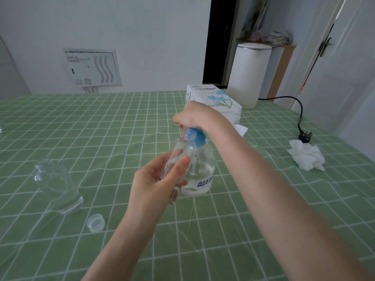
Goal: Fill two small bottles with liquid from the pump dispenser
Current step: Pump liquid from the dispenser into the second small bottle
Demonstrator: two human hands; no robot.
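**Small bottle held up to the pump**

The person's left hand (154, 185) grips a small bottle (178, 155) of clear plastic, thumb on the near side and fingers curled round the far side. The bottle is lifted off the table (101, 128) and tilted, its open mouth just beside the spout of the pump head (195, 136). The right hand (194, 116) reaches in from the right and sits on top of that blue pump head, fingers curled down over it. The dispenser (203, 173) itself stands upright on the green checked cloth, directly behind the small bottle, with clear liquid in its lower part.

Well to the left, a second bottle (58, 185), also clear and uncapped, stands on the table; whether it holds liquid cannot be told. A clear cap (95, 223) lies near it, on the near side.

At the far edge are a tissue box (213, 98) and a white kettle (247, 76) just beside it. A crumpled tissue (306, 155) lies to the right, next to a black plug (304, 136).
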